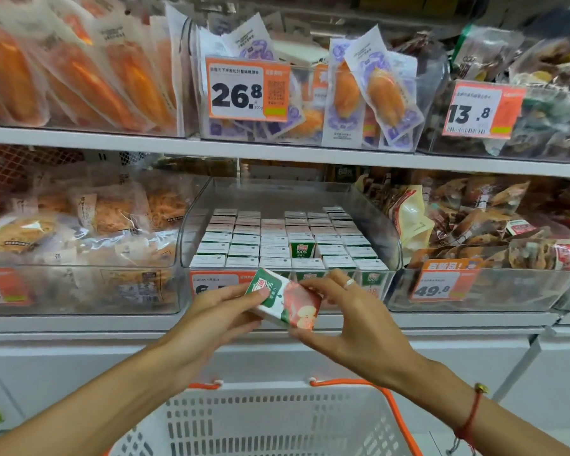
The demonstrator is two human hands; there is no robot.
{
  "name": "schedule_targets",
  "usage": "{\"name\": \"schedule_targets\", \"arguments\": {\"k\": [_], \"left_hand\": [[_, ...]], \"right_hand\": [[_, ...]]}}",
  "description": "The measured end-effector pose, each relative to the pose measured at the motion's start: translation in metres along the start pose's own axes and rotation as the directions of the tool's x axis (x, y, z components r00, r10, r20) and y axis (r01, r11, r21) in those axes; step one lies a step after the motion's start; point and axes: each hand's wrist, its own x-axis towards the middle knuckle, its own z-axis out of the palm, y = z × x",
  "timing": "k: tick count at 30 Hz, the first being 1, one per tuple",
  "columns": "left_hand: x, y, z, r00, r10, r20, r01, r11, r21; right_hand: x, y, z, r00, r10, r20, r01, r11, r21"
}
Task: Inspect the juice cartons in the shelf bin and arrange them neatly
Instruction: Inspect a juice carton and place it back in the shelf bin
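— Two hands on one carton: the left hand (224,311) grips the green end of the juice carton (283,301) with curled fingers, and the right hand (346,311) pinches its red end from the opposite side, a ring on one finger.

— Where is the carton in the frame?

— Just below centre, tilted, in front of the front wall of the clear shelf bin (389,225) and apart from the packed rows.

— How much room is around it?

— Open air on each side. The white shelf edge (112,319) runs behind the hands, and the white shopping basket (277,422) with orange handles sits at the bottom centre, well below them.

— And inside the bin?

— Rows of cartons (244,238) stand upright, tops showing, filling it nearly wall to wall. One gap (302,248) right of centre exposes a green carton face printed "100%". The rear part of the bin is bare.

— How does the held carton look?

— Green and white at one end, red with a cut apple picture at the other; corners look square, with no visible dents. An orange price tag (218,284) on the bin front is partly hidden behind the left hand.
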Motion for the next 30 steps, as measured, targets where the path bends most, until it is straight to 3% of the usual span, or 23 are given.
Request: {"name": "schedule_targets", "arguments": {"k": [5,8,11,14,17,20,22,24,30], "left_hand": [[0.04,0.033,0.016,0.969,0.198,-0.15,-0.184,0.978,0.103],[0.071,0.051,0.033,0.885,0.425,-0.189,-0.371,0.891,0.263],[0.102,0.057,0.043,0.813,0.574,-0.097,-0.459,0.734,0.5],[0.12,0.057,0.04,0.795,0.603,0.064,-0.483,0.565,0.669],[0.129,0.065,0.03,0.791,0.548,0.272,-0.497,0.316,0.808],[0.136,0.081,0.03,0.844,0.329,0.423,-0.479,0.11,0.871],[0.141,0.086,0.037,0.861,0.204,0.466,-0.481,0.03,0.876],[0.147,0.084,0.043,0.865,0.148,0.48,-0.487,0.01,0.873],[0.156,0.071,0.042,0.887,0.065,0.457,-0.461,0.136,0.877]], "right_hand": [[0.027,0.038,-0.01,0.998,0.052,-0.031,-0.054,0.997,-0.051],[0.031,0.065,-0.012,0.994,0.009,-0.11,-0.042,0.953,-0.301],[0.03,0.083,-0.008,0.988,-0.085,-0.129,0.02,0.898,-0.44],[0.024,0.092,-0.005,0.987,-0.103,-0.123,0.046,0.915,-0.401],[0.019,0.095,-0.005,0.992,-0.073,-0.103,0.029,0.925,-0.378],[0.02,0.093,-0.005,0.994,-0.055,-0.098,0.014,0.927,-0.376],[0.02,0.092,-0.005,0.996,-0.042,-0.083,0.008,0.929,-0.37],[0.019,0.092,-0.006,0.997,-0.029,-0.066,0.003,0.931,-0.364],[0.018,0.094,-0.004,0.999,-0.002,-0.039,-0.011,0.942,-0.336]]}}
